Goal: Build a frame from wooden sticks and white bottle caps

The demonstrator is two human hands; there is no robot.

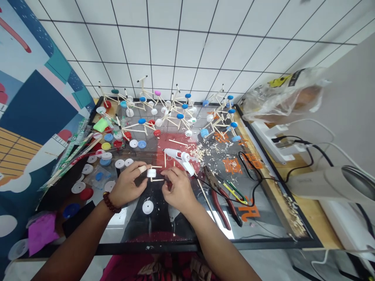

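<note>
My left hand (131,181), with a beaded bracelet at the wrist and a pale wrap on one finger, pinches a small white cap-like wheel (151,173) between thumb and forefinger. Two thin wooden sticks (158,180) stick out from the wheel toward the right. At their far ends my right hand (178,187) is closed, thumb against fingertips; part of the sticks is hidden there. Just beyond the right hand lies a white hot glue gun (179,156), tip to the right. A loose white cap (148,207) lies on the table nearer my body.
Several small stick-and-cap models (181,113) stand along the back. Loose caps (78,187) crowd the left. Pliers with red handles (219,195), a black cord and wood shavings (205,150) lie right. A power strip (275,142) sits beyond the table's frame.
</note>
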